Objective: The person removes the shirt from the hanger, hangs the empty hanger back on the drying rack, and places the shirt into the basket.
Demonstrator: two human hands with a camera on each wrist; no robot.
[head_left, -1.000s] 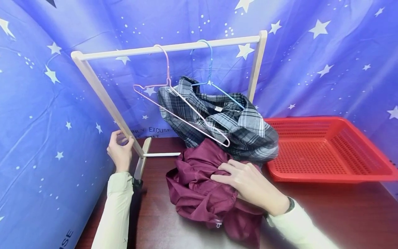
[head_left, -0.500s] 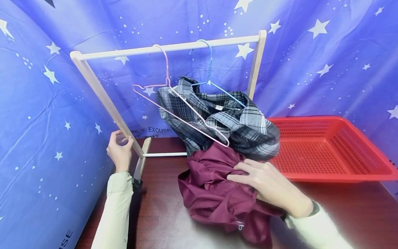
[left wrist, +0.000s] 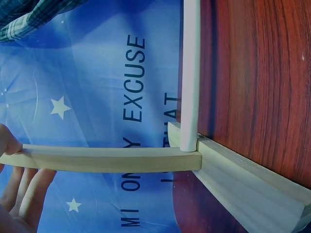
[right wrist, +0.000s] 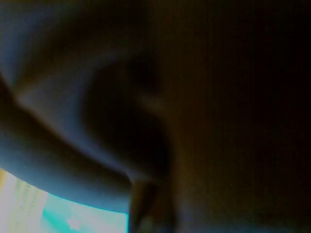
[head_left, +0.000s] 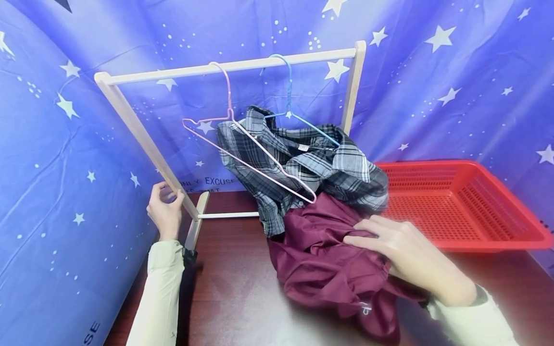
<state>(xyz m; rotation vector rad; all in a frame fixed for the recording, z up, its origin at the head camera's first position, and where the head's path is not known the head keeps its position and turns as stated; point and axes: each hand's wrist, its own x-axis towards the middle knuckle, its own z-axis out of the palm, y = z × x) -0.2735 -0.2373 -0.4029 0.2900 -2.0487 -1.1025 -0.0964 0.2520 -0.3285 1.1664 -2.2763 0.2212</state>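
Observation:
My left hand [head_left: 164, 214] grips the left post of a small wooden clothes rack [head_left: 140, 137], thumb on one side and fingers on the other. The left wrist view shows the same post [left wrist: 112, 159] running down to its foot. My right hand [head_left: 409, 252] holds a bunched maroon garment [head_left: 320, 274] just above the table, its fingertips partly buried in the folds. The right wrist view is dark, blocked by close cloth. From the rack's bar hang a bare pink hanger [head_left: 229, 91] and a blue hanger [head_left: 289, 93] bearing a grey plaid shirt [head_left: 357, 185].
A red plastic basket [head_left: 476, 245] stands on the right, behind my right forearm. Dark reddish wood makes up the tabletop [head_left: 231, 274]. A blue star-printed curtain [head_left: 415, 81] closes off the back and left side.
My right hand has carried the maroon garment to the right, uncovering more of the plaid shirt's lower part. The left hand stays on the post.

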